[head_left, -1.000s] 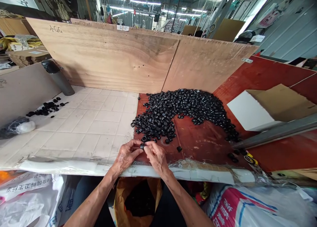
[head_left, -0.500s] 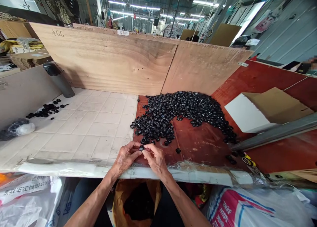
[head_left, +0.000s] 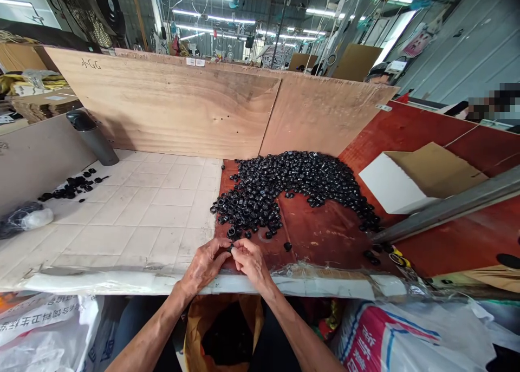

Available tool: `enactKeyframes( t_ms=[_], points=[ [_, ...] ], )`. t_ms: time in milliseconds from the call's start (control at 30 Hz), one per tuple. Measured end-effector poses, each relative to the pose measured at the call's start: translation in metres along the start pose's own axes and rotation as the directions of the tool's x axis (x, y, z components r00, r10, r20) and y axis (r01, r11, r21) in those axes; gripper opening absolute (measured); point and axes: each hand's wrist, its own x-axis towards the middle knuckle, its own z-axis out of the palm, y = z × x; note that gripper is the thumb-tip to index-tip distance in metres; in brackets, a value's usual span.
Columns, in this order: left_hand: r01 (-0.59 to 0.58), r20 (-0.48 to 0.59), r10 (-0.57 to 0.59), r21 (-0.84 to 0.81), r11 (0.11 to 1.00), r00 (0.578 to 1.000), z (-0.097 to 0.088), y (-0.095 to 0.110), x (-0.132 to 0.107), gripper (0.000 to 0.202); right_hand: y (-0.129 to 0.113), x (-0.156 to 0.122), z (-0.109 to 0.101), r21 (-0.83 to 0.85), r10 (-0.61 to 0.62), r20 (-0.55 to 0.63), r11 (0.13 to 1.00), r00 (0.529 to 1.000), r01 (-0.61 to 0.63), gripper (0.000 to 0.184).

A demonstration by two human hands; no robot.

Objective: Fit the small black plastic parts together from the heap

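Close to the table's front edge, my left hand (head_left: 206, 262) and my right hand (head_left: 251, 261) meet, fingertips pinched together around one small black plastic cap (head_left: 231, 247). The fingers cover most of that part. Just beyond them a pile of similar black caps (head_left: 300, 171) spreads over the red board (head_left: 317, 226), curving off to the right. One loose black cap (head_left: 287, 247) lies to the right of my right hand. Below the edge, between my knees, an open orange-brown bag (head_left: 195, 328) holds dark contents that I cannot make out.
A dark grey bottle (head_left: 95, 139) stands at the back left, near scattered black pieces (head_left: 75, 185). An open white carton (head_left: 390, 185) sits on the right behind a slanted metal bar (head_left: 447, 204). Plywood panels (head_left: 182, 106) wall off the back. Printed sacks (head_left: 385, 334) lie below the table.
Both hands stay together at the same spot, their fingers slightly shifted and covering more of the cap. The camera view has moved a little.
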Motion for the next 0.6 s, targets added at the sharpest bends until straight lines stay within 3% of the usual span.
enactKeyframes(
  t_ms=[100,167,200,267,333,400,467,600],
  points=[
    [-0.035,0.184,0.026,0.045,0.998,0.983,-0.009,0.015,-0.010,0.016,-0.005,-0.009,-0.012,-0.056,0.139,0.108,0.989,0.984,-0.134,0.034],
    [0.017,0.232,-0.032,0.065,0.998,0.972,-0.011,0.020,-0.010,0.010,-0.007,-0.008,-0.024,-0.255,0.030,0.020,0.967,0.999,-0.024,0.033],
    [0.046,0.189,-0.062,0.090,0.995,0.980,-0.010,0.019,-0.007,0.013,-0.007,-0.005,-0.030,-0.372,-0.098,-0.071,0.926,0.993,0.065,0.027],
    [0.082,0.007,-0.085,0.175,0.981,0.996,-0.002,0.013,0.006,0.018,-0.005,0.005,-0.038,-0.571,-0.370,-0.201,0.797,0.907,0.199,0.012],
    [0.096,-0.147,-0.056,0.285,0.954,0.988,0.009,0.002,0.024,0.022,0.000,0.018,-0.041,-0.691,-0.522,-0.182,0.671,0.833,0.269,0.022],
    [0.070,-0.188,0.001,0.371,0.926,0.982,0.020,-0.009,0.042,0.031,0.008,0.028,-0.040,-0.755,-0.566,-0.113,0.583,0.816,0.300,0.023],
    [0.024,-0.177,0.055,0.411,0.911,0.983,0.027,-0.017,0.052,0.025,0.015,0.032,-0.037,-0.783,-0.576,-0.076,0.540,0.814,0.309,0.015],
    [0.024,-0.218,0.050,0.324,0.946,0.975,0.029,-0.021,0.048,0.018,0.022,0.028,-0.036,-0.726,-0.597,-0.072,0.581,0.799,0.369,0.014]
  ],
)
